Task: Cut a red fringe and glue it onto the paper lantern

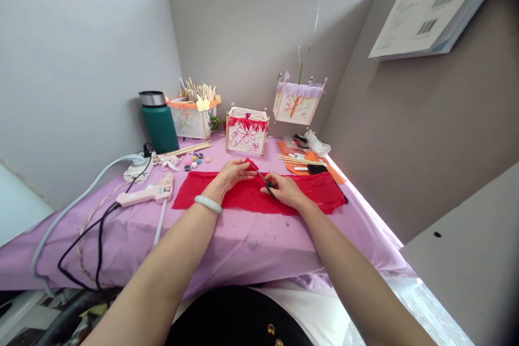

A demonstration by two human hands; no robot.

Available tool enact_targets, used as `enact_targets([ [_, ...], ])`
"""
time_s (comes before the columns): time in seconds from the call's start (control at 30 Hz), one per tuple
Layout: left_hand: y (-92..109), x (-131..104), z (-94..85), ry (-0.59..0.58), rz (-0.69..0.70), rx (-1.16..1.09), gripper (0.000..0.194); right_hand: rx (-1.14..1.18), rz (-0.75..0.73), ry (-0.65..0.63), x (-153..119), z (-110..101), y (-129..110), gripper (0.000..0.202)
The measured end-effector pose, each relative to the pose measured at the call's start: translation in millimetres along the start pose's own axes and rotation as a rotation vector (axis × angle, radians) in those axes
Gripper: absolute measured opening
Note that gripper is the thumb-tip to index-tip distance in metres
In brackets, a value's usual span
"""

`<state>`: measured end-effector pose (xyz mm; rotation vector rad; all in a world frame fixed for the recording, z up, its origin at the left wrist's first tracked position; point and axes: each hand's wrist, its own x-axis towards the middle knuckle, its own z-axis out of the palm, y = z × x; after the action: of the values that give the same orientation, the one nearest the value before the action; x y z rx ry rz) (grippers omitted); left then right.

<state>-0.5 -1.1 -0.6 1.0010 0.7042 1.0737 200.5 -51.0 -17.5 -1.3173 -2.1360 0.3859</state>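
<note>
Between the near edge of the purple tablecloth (pixel 267 240) and the red fabric (pixel 251 200) I have open room, with the pink glue gun (pixel 156 192) bounding the left and a gray partition (pixel 421 135) the right. The fabric is a long, creased strip with uneven edges, spread beneath both hands. My left hand (pixel 233 175) pinches a small red piece (pixel 252 163), whether joined to the strip I cannot tell, while my right hand (pixel 284 189) grips the scissors (pixel 268 183), blades toward that piece.
</note>
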Motion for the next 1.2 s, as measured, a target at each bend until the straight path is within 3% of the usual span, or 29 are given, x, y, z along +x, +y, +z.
enact_targets([
  [0.9, -1.5, 0.9, -2.2, -0.027, 0.004, 0.03, 0.005, -0.031, -0.001, 0.011, 0.8, -0.3, 0.6, 0.032],
  [1.2, 3.5, -2.5, 3.3, 0.025, -0.011, -0.008, 0.002, -0.032, 0.017, 0.028, 0.4, 0.1, 2.4, 0.035],
])
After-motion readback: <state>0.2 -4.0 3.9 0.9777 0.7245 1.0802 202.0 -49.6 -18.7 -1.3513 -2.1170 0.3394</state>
